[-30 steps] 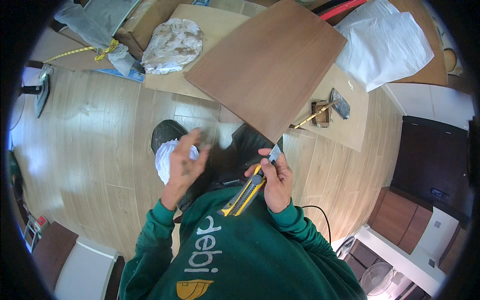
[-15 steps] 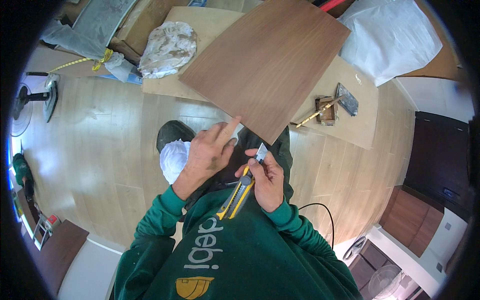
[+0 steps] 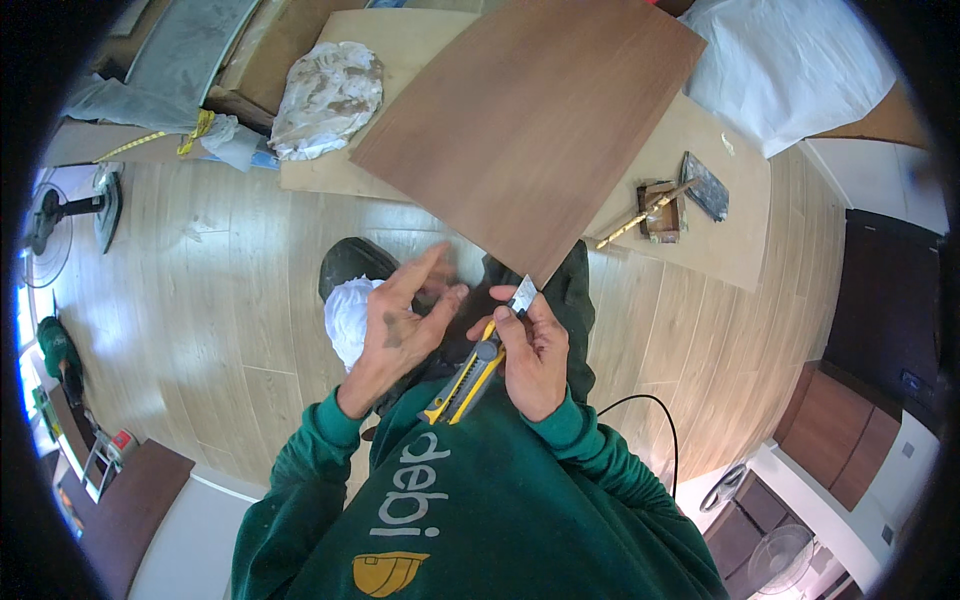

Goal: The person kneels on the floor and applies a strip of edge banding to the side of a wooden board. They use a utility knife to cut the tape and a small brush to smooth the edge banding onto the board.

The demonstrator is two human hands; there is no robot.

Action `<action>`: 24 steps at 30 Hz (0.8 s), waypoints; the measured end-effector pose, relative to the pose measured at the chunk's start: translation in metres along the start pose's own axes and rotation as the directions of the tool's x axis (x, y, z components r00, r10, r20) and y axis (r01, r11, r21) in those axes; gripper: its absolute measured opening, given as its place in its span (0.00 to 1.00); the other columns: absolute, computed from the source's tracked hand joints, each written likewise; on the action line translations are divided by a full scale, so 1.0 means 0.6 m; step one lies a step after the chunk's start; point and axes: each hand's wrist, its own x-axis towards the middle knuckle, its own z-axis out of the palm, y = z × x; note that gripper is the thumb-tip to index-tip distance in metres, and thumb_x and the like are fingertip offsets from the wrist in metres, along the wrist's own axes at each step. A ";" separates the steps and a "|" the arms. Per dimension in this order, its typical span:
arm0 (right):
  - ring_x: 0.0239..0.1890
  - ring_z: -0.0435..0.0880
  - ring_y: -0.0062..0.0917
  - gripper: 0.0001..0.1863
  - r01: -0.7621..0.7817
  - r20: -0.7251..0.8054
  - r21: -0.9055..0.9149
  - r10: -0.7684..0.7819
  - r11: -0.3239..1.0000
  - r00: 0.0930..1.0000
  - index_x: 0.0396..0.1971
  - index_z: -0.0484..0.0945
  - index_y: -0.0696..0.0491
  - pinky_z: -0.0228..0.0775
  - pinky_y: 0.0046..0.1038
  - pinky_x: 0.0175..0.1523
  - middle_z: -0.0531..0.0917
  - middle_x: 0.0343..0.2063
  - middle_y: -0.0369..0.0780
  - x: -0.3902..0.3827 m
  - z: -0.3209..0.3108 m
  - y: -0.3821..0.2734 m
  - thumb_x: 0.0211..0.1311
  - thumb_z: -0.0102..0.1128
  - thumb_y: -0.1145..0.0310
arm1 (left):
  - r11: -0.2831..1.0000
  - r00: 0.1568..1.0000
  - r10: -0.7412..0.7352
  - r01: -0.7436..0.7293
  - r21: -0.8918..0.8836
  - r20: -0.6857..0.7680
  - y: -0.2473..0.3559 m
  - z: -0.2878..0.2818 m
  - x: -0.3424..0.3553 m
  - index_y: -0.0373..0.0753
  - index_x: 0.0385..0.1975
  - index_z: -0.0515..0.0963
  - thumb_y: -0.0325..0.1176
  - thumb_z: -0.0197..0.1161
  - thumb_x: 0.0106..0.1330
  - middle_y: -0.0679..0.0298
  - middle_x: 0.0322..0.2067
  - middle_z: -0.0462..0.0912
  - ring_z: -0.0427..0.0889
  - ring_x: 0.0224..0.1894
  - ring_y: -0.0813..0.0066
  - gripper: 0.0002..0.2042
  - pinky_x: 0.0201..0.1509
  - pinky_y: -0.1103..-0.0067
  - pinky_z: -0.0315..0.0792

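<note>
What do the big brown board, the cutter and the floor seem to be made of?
Board: wood or wood-look laminate, matte brown, with fine grain lines; I can't tell which.
Cutter: handle probably plastic, given its solid yellow and dark parts; blade likely metal, being flat, grey and bright.
Floor: wood-look planks, pale and slightly glossy where light reflects; true material unclear.

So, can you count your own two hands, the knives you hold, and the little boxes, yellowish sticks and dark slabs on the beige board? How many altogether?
Hands: 2, left hand and right hand
Knives: 1, the yellow-and-grey knife in the right hand
Little boxes: 1, the brown box
Sticks: 1, the yellowish stick
Slabs: 1, the dark slab
Total: 6
</note>
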 end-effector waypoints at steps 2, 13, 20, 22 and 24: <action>0.28 0.79 0.14 0.12 0.009 -0.007 -0.016 -0.009 1.000 1.000 0.52 0.75 0.56 0.68 0.17 0.32 0.84 0.28 0.39 -0.004 -0.002 0.001 0.75 0.51 0.69 | 0.947 0.967 -0.202 0.233 -0.220 0.155 0.013 -0.002 -0.017 0.32 0.59 0.73 0.27 0.71 0.61 0.57 0.44 0.85 0.84 0.42 0.76 0.25 0.47 0.78 0.78; 0.30 0.80 0.16 0.11 0.012 -0.030 -0.119 -0.016 0.993 0.999 0.50 0.73 0.60 0.72 0.21 0.37 0.84 0.29 0.40 -0.001 -0.004 0.002 0.74 0.49 0.71 | 0.729 0.811 -0.225 0.508 -0.459 0.540 0.038 -0.004 -0.067 0.27 0.54 0.74 0.28 0.75 0.59 0.60 0.37 0.84 0.84 0.33 0.79 0.25 0.38 0.80 0.80; 0.31 0.80 0.17 0.11 -0.002 -0.031 -0.099 -0.001 0.995 1.000 0.50 0.73 0.59 0.73 0.21 0.37 0.84 0.29 0.40 0.002 -0.002 0.004 0.74 0.49 0.71 | 0.741 0.805 -0.215 0.503 -0.444 0.553 0.039 -0.003 -0.068 0.27 0.52 0.73 0.21 0.73 0.58 0.60 0.38 0.83 0.84 0.29 0.76 0.22 0.31 0.80 0.81; 0.30 0.80 0.17 0.11 0.005 -0.024 -0.073 -0.007 0.997 1.000 0.50 0.73 0.59 0.73 0.21 0.37 0.84 0.29 0.40 0.003 -0.001 0.005 0.74 0.49 0.71 | 0.742 0.803 -0.224 0.508 -0.438 0.552 0.036 -0.003 -0.069 0.26 0.51 0.74 0.21 0.72 0.58 0.59 0.38 0.83 0.84 0.29 0.77 0.21 0.30 0.80 0.81; 0.30 0.80 0.17 0.11 0.004 -0.022 -0.063 -0.005 0.998 1.000 0.50 0.73 0.59 0.73 0.21 0.37 0.84 0.28 0.40 0.004 -0.001 0.005 0.74 0.49 0.71 | 0.739 0.807 -0.221 0.505 -0.446 0.547 0.035 -0.001 -0.069 0.26 0.51 0.74 0.21 0.72 0.59 0.59 0.38 0.83 0.84 0.28 0.77 0.21 0.29 0.81 0.81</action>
